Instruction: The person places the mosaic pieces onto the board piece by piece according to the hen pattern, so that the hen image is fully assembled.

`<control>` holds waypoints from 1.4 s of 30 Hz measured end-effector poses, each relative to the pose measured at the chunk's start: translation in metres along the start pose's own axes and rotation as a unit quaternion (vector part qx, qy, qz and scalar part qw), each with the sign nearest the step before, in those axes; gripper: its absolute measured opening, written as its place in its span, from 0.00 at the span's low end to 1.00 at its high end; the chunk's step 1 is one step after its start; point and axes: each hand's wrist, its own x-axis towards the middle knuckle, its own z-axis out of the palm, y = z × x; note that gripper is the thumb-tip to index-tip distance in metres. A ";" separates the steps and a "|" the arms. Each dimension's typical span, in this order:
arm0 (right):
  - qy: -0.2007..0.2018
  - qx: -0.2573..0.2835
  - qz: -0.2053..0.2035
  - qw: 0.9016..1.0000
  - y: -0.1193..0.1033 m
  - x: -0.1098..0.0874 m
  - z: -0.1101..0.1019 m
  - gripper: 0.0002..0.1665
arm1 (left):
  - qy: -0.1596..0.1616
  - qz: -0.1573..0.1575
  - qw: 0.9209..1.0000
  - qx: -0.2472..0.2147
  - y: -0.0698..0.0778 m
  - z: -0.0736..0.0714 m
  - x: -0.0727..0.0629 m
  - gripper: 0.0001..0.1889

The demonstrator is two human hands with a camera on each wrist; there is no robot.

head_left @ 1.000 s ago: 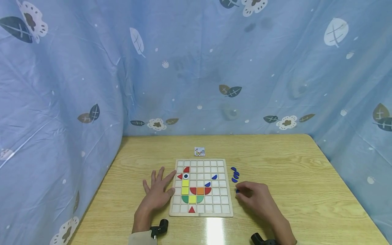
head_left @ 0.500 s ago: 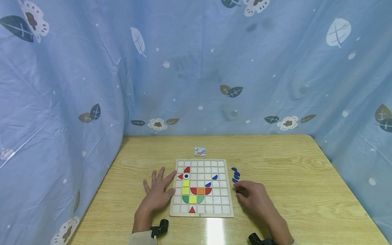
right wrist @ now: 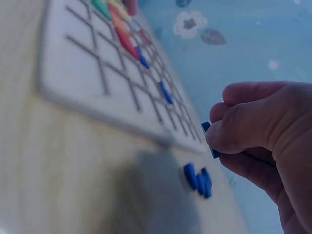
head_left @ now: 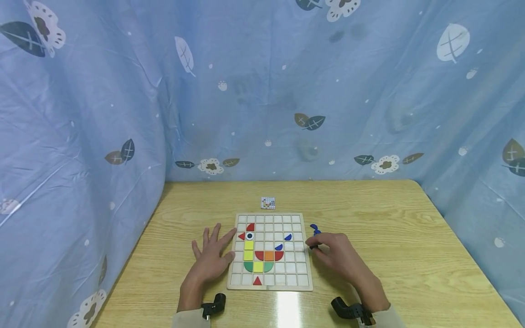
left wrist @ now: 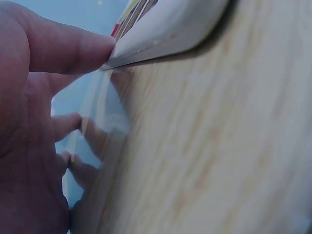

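A pale wooden grid board (head_left: 293, 268) lies on the table with coloured tiles set in it, forming a bird shape. My left hand (head_left: 213, 259) is spread at its left side, thumb and index finger touching the edge; the left wrist view shows a fingertip against the board's side. Just right of the board, my right hand (head_left: 338, 255) pinches a blue tile (right wrist: 215, 153), mostly covered by thumb and fingers in the right wrist view. Several loose blue half-round tiles (right wrist: 190, 176) lie on the table below it. Two blue tiles (head_left: 288, 237) sit on the board.
A small picture card (head_left: 268, 203) with a grid pattern lies behind the board. The wooden table (head_left: 369, 205) reaches a blue patterned curtain (head_left: 246, 136) at the back and sides. Each wrist wears a black camera mount (head_left: 346, 310).
My right hand has lifted a blue tile from near the board's right side and moved up and left toward the board edge. The left hand has stayed in place.
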 end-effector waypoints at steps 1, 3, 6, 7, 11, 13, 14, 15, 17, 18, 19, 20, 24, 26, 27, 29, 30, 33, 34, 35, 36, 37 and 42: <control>-0.004 0.005 -0.005 1.000 0.000 0.004 0.001 0.18 | 0.000 -0.001 1.000 0.000 0.000 0.000 0.000 0.35; -0.016 0.015 -0.013 1.000 0.000 0.012 0.003 0.17 | -0.001 -0.003 1.000 0.002 0.000 -0.001 0.000 0.35; -0.042 0.034 -0.009 0.998 -0.001 0.022 0.008 0.15 | -0.001 -0.005 1.000 0.003 0.001 -0.001 0.000 0.35; -0.052 0.040 -0.006 0.998 -0.002 0.025 0.010 0.15 | -0.001 -0.005 1.000 0.003 0.001 -0.001 0.000 0.35; -0.084 0.053 0.002 0.995 -0.006 0.035 0.019 0.15 | 0.000 -0.005 1.000 0.001 0.001 -0.001 0.000 0.35; -0.095 0.056 0.001 0.994 -0.008 0.038 0.025 0.15 | 0.001 -0.003 1.000 -0.001 0.001 0.000 0.000 0.35; -0.099 0.060 0.000 0.993 -0.009 0.039 0.027 0.15 | 0.002 -0.003 1.000 -0.001 0.001 0.000 0.000 0.35; -0.105 0.064 0.001 0.992 -0.009 0.040 0.029 0.15 | 0.002 -0.002 1.000 -0.001 0.001 0.000 0.000 0.35; -0.117 0.069 0.007 0.991 -0.010 0.042 0.034 0.14 | 0.002 -0.001 1.000 0.000 0.001 0.000 0.000 0.35; -0.125 0.070 0.013 0.990 -0.010 0.042 0.036 0.14 | 0.002 -0.001 1.000 0.000 0.001 0.000 0.000 0.35; -0.132 0.071 0.017 0.989 -0.010 0.043 0.037 0.14 | 0.002 -0.001 1.000 0.000 0.001 0.000 0.000 0.35; -0.138 0.070 0.022 0.988 -0.011 0.043 0.039 0.15 | 0.002 0.000 1.000 -0.001 0.002 0.000 0.000 0.35; -0.157 0.048 0.030 0.986 -0.012 0.044 0.041 0.15 | 0.003 0.002 1.000 -0.003 0.002 0.000 0.000 0.35; -0.162 0.040 0.028 0.985 -0.012 0.045 0.042 0.16 | 0.004 0.002 1.000 -0.003 0.002 -0.001 0.000 0.35; -0.164 0.037 0.026 0.985 -0.012 0.045 0.042 0.16 | 0.004 0.002 1.000 -0.002 0.002 -0.001 0.000 0.35; -0.165 0.037 0.021 0.985 -0.012 0.045 0.041 0.16 | 0.005 0.003 1.000 -0.002 0.002 -0.001 0.000 0.35; -0.164 0.039 0.018 0.985 -0.012 0.044 0.041 0.16 | 0.004 0.002 1.000 -0.001 0.002 -0.001 0.000 0.35; -0.162 0.047 0.017 0.985 -0.011 0.043 0.041 0.16 | 0.003 0.001 1.000 0.000 0.002 0.000 0.000 0.35; -0.161 0.050 0.018 0.986 -0.011 0.042 0.041 0.16 | 0.002 0.000 1.000 0.001 0.002 0.000 0.000 0.35; -0.159 0.053 0.018 0.986 -0.011 0.041 0.041 0.16 | 0.001 -0.001 1.000 0.001 0.002 0.000 0.000 0.35; -0.156 0.055 0.018 0.986 -0.011 0.041 0.042 0.16 | 0.001 -0.001 1.000 0.001 0.002 -0.001 0.000 0.35; -0.152 0.055 0.017 0.987 -0.011 0.040 0.042 0.16 | 0.001 -0.002 1.000 0.001 0.002 -0.001 0.000 0.35; -0.106 0.044 -0.005 0.993 -0.009 0.034 0.040 0.16 | 0.001 -0.004 1.000 0.002 0.002 -0.001 0.001 0.34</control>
